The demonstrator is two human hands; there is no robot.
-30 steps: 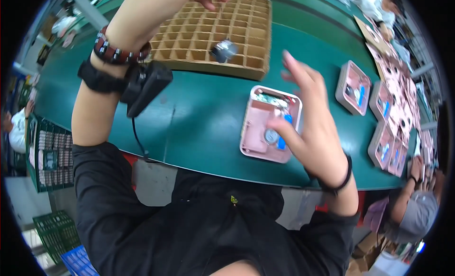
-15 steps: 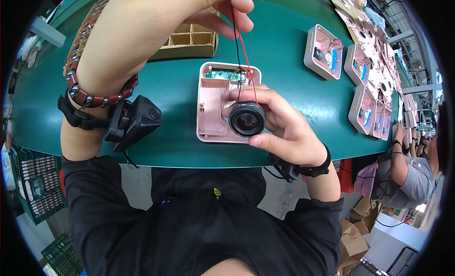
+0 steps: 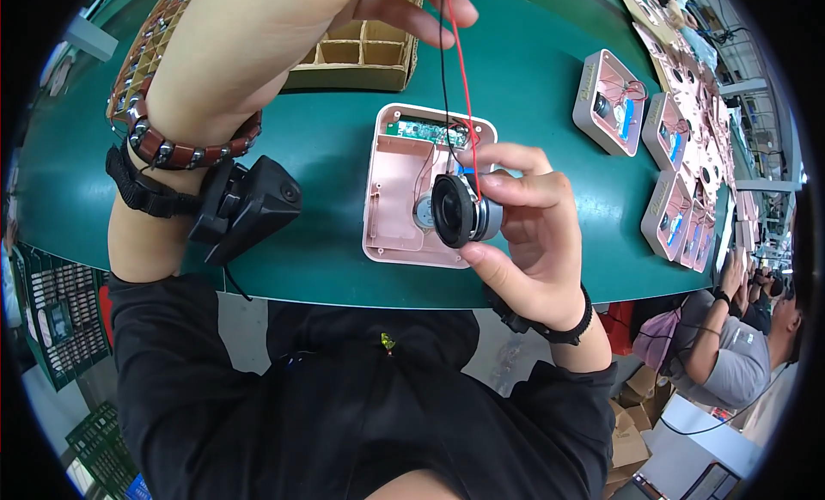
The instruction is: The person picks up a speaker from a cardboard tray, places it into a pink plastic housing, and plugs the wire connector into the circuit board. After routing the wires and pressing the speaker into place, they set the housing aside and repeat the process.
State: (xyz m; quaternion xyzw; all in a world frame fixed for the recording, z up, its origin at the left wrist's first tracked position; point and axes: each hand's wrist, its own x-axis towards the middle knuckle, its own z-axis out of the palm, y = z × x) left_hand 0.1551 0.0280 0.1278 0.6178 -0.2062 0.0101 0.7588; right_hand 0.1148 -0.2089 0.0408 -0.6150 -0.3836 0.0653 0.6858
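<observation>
Between the fingers and thumb of my right hand [image 3: 537,234] is a small round black speaker [image 3: 454,210], tilted on its side so its cone faces left. A pair of red and black wires [image 3: 460,70] runs from it up to my left hand [image 3: 421,15], whose fingers are closed on them near the top edge. Below the speaker lies an open pink plastic housing [image 3: 395,199] on the green table. Inside it are a green circuit board [image 3: 421,131] along the far wall, thin wires, and a round silver part [image 3: 424,211] partly behind the speaker.
A cardboard divider box [image 3: 348,75] stands behind my left hand. On the right sit several pink housings [image 3: 608,100] with speakers and blue parts inside, beside a pile of pink panels [image 3: 687,88]. A co-worker [image 3: 730,354] is at the far right.
My right hand has turned the speaker from facing up to facing left. My left hand still holds the wires up, pulled straighter. The view has shifted slightly.
</observation>
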